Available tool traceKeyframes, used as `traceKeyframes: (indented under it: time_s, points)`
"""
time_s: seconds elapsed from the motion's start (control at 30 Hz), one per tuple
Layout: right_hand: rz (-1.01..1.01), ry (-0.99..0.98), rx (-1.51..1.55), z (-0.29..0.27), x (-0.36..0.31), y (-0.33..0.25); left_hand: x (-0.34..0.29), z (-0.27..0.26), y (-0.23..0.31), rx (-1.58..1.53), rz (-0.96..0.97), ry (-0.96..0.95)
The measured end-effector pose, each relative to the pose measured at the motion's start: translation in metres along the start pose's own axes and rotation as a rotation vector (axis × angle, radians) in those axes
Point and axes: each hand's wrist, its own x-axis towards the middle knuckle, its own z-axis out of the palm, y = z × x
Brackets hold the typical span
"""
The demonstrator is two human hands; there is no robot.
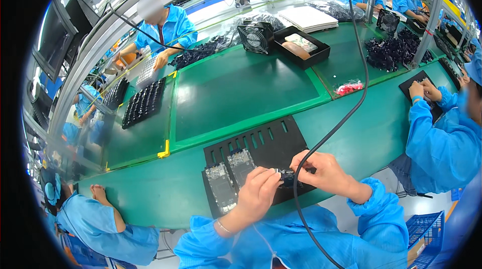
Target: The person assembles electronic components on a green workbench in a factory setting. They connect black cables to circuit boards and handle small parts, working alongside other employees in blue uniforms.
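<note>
A small dark part that looks like a circuit board (287, 178) is held between my two hands, just above a black slotted tray (293, 138). My left hand (257, 194) pinches its left end between thumb and fingertips. The fingers of my right hand (326, 172) close on its right end, and a black cable crosses the view in front of them. On the left half of the tray lie two larger grey circuit boards, one board (221, 186) at the left edge and the other board (241, 162) beside it, close to my left hand.
A green bench top (361, 136) runs under the tray. The black cable (346, 112) hangs across the view. Beyond are an open black box (314, 58), a fan (254, 37), red small parts (349, 87) and a black parts tray (144, 103). Co-workers sit on both sides.
</note>
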Motion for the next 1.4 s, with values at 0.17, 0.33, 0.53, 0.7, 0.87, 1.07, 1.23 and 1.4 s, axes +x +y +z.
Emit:
traceKeyframes:
  time_s: [0.17,0.33,0.53,0.7,0.87,1.07,1.23,1.4]
  points:
    - [0.131,-0.005,0.188,0.004,0.019,0.036,0.008,0.002,-0.016,-0.082,-0.025,-0.06]
    - [0.2,0.256,0.234,-0.004,0.035,0.072,0.046,0.024,-0.053,-0.174,-0.401,-0.322]
    - [0.294,0.262,0.314,-0.006,0.018,0.074,0.012,0.021,-0.104,-0.005,-0.495,-0.66]
    - [0.335,0.058,0.397,0.025,0.018,0.07,-0.008,-0.013,-0.101,0.098,-0.639,-0.822]
    - [0.342,-0.084,0.354,0.062,0.04,0.053,-0.006,-0.041,-0.077,-0.04,-0.482,-0.556]
    - [0.292,-0.093,0.48,0.091,0.057,0.043,-0.012,-0.059,-0.058,-0.039,-0.391,-0.449]
    - [0.232,-0.105,0.414,0.098,0.06,0.036,-0.016,-0.06,-0.057,-0.042,-0.372,-0.42]
    - [0.243,-0.117,0.413,0.095,0.059,0.029,-0.018,-0.06,-0.057,-0.047,-0.365,-0.392]
